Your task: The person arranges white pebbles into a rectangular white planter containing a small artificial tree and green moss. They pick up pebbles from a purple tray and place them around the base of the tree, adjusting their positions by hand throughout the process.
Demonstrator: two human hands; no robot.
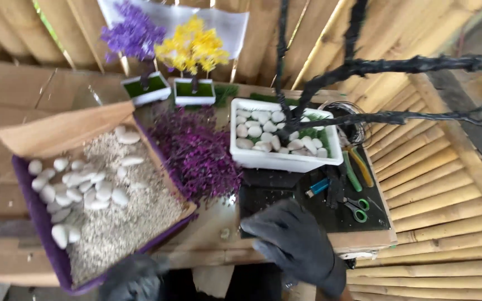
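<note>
Head view: the gloved right hand (292, 238) hovers low over the near edge of the bench (218, 234), fingers curled loosely and holding nothing that shows. The gloved left hand (132, 278) sits at the bottom edge of the picture, blurred, touching or just under the near corner of the purple-lined box (43, 223); whether it grips the box I cannot tell. The white planter (283, 159) lies straight ahead of the right hand, farther back on the bench, its long axis running left to right; the right hand is plainly the nearer one. The planter holds white pebbles (263, 134) over a patch of green, and black wrapped branches (386, 67) rise from it and reach off to the right. The box, to the left, holds pale gravel with white stones (79, 192) heaped on its left side. Between box and planter lies a pile of purple foliage (196, 150). Green-handled scissors (357, 207) rest on a dark mat just right of the right hand. Two small potted trees, purple (135, 33) and yellow (192, 47), stand at the back.
</note>
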